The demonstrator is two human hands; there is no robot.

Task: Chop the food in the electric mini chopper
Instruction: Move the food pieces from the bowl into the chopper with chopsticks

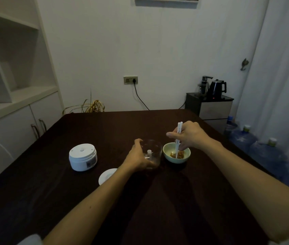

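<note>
The clear chopper bowl (153, 149) stands on the dark table (104, 131), a white blade shaft upright inside it. My left hand (138, 155) grips the bowl from its left side. Just right of it sits a pale green bowl (168, 157) holding orange-brown food (180, 154). My right hand (190, 135) holds a pair of white chopsticks (178, 138), their tips down in the food. The chopper's white motor unit (83, 157) stands apart to the left. A white round lid (105, 175) lies near my left forearm, partly hidden by it.
White shelving and cabinets (16, 103) line the left wall. A black stand with a kettle (217, 88) is at the back right, and several blue water jugs (263, 152) crowd the floor along the table's right edge. A cable runs from the wall socket (131, 80).
</note>
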